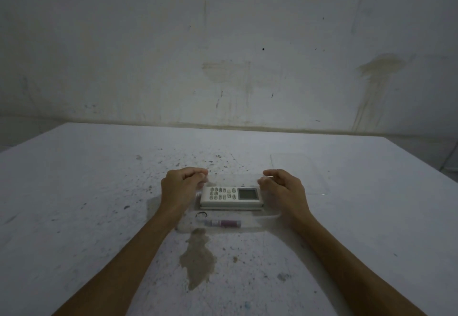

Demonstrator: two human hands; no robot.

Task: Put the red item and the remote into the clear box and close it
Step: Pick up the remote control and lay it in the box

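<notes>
On the speckled table (99, 191), the white remote (231, 197) and red item (224, 223) lie inside the clear box (270, 219). Left hand (179, 188) and right hand (282, 189) curl on its ends. A clear lid (297, 174) lies beyond; a brown stain (198, 258) sits nearer.

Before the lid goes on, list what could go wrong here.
1. The clear lid lies apart on the table, right of the right hand, and is nearly invisible; a reach could knock it.
2. Both hands, the left hand included, pinch the clear box at its far corners; a tug could slide the remote and red pen.
</notes>
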